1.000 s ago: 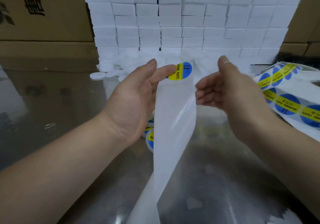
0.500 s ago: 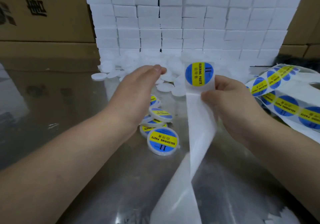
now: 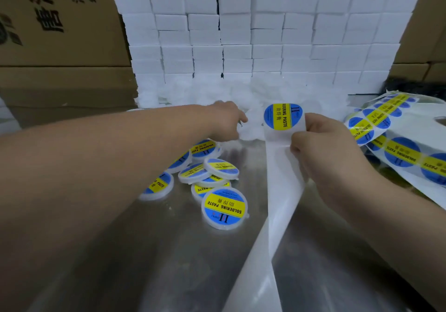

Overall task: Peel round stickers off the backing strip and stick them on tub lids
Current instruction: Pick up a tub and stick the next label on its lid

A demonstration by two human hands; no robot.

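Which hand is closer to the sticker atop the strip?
Right: the right hand holds the strip beside the sticker; left hand reaches away to its left.

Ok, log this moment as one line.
left hand: at unlabelled lids | right hand: pinches backing strip | sticker: on strip end

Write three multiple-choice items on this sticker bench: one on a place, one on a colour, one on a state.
1. The labelled tubs lie:
A) on the table, left of the backing strip
B) on the floor
C) in a bucket

2. The sticker at the strip's end is:
A) red
B) blue with a yellow band
C) green

3. The right hand:
A) lies flat
B) pinches the backing strip
C) holds a tub

Answers:
1 A, they rest on the shiny surface beside the strip.
2 B, both colours show plainly.
3 B, its fingers close on the strip just below the sticker.
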